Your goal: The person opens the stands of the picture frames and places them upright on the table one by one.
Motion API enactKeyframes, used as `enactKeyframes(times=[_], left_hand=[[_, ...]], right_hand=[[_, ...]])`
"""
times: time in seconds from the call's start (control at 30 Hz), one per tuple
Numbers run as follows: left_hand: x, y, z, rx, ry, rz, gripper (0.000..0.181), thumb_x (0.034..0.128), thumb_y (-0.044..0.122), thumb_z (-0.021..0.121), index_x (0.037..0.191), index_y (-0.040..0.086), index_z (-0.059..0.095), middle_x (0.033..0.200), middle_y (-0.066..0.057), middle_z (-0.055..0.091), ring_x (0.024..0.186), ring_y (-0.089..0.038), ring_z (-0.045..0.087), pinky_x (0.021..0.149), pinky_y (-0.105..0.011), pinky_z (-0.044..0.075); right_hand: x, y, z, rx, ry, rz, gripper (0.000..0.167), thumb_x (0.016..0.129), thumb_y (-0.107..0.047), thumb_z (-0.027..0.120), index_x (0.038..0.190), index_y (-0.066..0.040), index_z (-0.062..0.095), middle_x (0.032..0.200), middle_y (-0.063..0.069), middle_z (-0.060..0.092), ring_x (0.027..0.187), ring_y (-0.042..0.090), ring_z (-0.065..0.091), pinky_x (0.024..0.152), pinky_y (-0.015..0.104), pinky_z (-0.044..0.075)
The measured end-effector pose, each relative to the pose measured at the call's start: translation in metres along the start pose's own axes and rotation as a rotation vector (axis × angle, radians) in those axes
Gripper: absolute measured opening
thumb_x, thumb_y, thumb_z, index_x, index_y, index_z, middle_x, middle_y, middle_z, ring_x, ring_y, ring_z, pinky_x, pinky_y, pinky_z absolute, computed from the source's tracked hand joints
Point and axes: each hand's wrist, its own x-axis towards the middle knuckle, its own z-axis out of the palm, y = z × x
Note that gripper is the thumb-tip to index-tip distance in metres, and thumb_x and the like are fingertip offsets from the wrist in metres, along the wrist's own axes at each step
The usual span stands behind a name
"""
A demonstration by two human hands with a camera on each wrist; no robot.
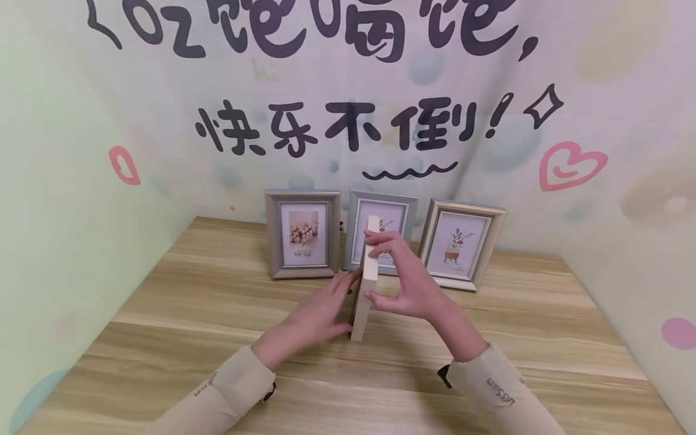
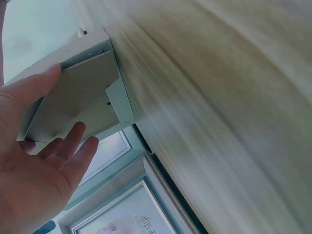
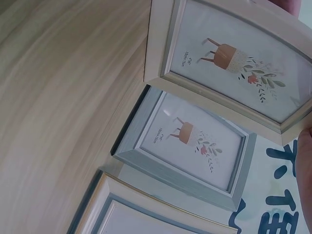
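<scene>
A cream photo frame [image 1: 369, 284] stands edge-on above the table. My right hand [image 1: 408, 278] grips it by its edges, fingers at the upper part and thumb lower down. My left hand [image 1: 312, 314] is at its back with fingers spread. In the left wrist view, the thumb of that hand [image 2: 39, 170] touches the edge of the grey-brown backing panel [image 2: 83, 90], while the other fingers extend loosely beside it. The right wrist view shows the frame's front, with a print of a potted plant [image 3: 239, 70].
Along the back of the table [image 1: 212, 272] lean a brown-grey frame with a flower picture [image 1: 303, 235], a blue-grey frame [image 1: 353, 235] partly hidden behind the held one, and a champagne-coloured frame [image 1: 462, 244]. Behind them hangs a printed backdrop [image 1: 244, 175] with large lettering.
</scene>
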Motion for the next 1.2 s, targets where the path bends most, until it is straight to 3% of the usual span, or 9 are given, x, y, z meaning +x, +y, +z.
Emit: enactKeyframes(times=[0.17,0.27,0.37,0.5,0.57,0.63,0.73,0.93,1.2], left_hand=[[0.001,0.0,-0.001,0.013,-0.028,-0.009,0.098,0.084,0.023,0.081,0.159,0.011,0.019,0.159,-0.014,0.033,0.133,-0.03,0.053,0.095,-0.04,0.058],[0.001,-0.001,-0.004,0.01,-0.059,-0.009,0.099,0.0835,0.016,0.08,0.16,0.012,0.016,0.161,-0.015,0.03,0.118,-0.029,0.06,0.077,-0.029,0.06],[0.0,-0.004,-0.008,0.007,-0.089,-0.007,0.102,0.0812,0.007,0.079,0.161,0.014,0.015,0.162,-0.015,0.028,0.098,-0.022,0.061,0.062,-0.019,0.053],[0.0,-0.008,-0.014,0.008,-0.111,0.006,0.103,0.079,-0.003,0.074,0.161,0.018,0.015,0.163,-0.014,0.026,0.078,-0.016,0.056,0.054,-0.018,0.049],[0.0,-0.01,-0.016,0.017,-0.114,0.012,0.102,0.0792,-0.008,0.07,0.161,0.02,0.017,0.164,-0.013,0.025,0.087,-0.02,0.061,0.058,-0.02,0.051],[0.0,-0.012,-0.019,0.032,-0.114,0.013,0.099,0.0795,-0.011,0.066,0.161,0.022,0.019,0.165,-0.012,0.025,0.11,-0.026,0.062,0.065,-0.023,0.052],[0.0,-0.014,-0.023,0.048,-0.109,0.007,0.096,0.0803,-0.013,0.062,0.16,0.025,0.023,0.165,-0.011,0.026,0.14,-0.031,0.044,0.074,-0.026,0.052],[0.002,-0.015,-0.028,0.064,-0.097,0.017,0.09,0.0818,-0.014,0.061,0.158,0.024,0.03,0.163,-0.008,0.03,0.142,-0.033,0.043,0.092,-0.037,0.055],[0.002,-0.013,-0.03,0.042,-0.121,-0.042,0.088,0.0856,-0.012,0.06,0.158,0.028,0.029,0.157,-0.009,0.041,0.138,-0.029,0.048,0.081,-0.032,0.055]], right_hand=[[-0.001,0.001,-0.001,0.01,-0.004,0.007,0.055,0.072,-0.02,0.08,0.116,-0.007,0.049,0.139,0.011,0.05,0.144,0.028,0.041,0.117,0.036,0.039],[-0.001,0.001,-0.001,0.009,-0.005,0.009,0.055,0.072,-0.02,0.08,0.116,-0.007,0.049,0.139,0.011,0.05,0.144,0.028,0.042,0.117,0.037,0.039],[0.0,0.0,-0.001,0.011,-0.007,0.011,0.055,0.072,-0.02,0.08,0.116,-0.007,0.049,0.139,0.01,0.05,0.144,0.028,0.041,0.117,0.038,0.039],[0.001,0.0,-0.001,0.01,-0.013,0.013,0.055,0.073,-0.021,0.08,0.116,-0.008,0.049,0.139,0.011,0.05,0.144,0.027,0.041,0.117,0.041,0.04],[0.001,0.0,-0.001,0.008,-0.017,0.015,0.055,0.073,-0.021,0.079,0.117,-0.008,0.049,0.139,0.011,0.05,0.144,0.027,0.041,0.116,0.043,0.041],[0.001,0.0,-0.001,0.006,-0.021,0.017,0.055,0.073,-0.021,0.079,0.117,-0.009,0.049,0.139,0.011,0.05,0.145,0.026,0.041,0.115,0.044,0.042],[0.002,-0.001,-0.001,-0.006,-0.029,0.021,0.056,0.073,-0.023,0.079,0.118,-0.009,0.048,0.14,0.011,0.05,0.145,0.025,0.04,0.115,0.045,0.042],[0.003,-0.002,-0.001,-0.018,-0.038,0.024,0.056,0.074,-0.024,0.079,0.118,-0.009,0.048,0.138,0.014,0.05,0.145,0.025,0.041,0.115,0.047,0.042],[0.001,-0.002,-0.003,-0.017,-0.047,0.027,0.056,0.075,-0.025,0.08,0.119,-0.01,0.049,0.141,0.009,0.051,0.145,0.025,0.041,0.117,0.045,0.04]])
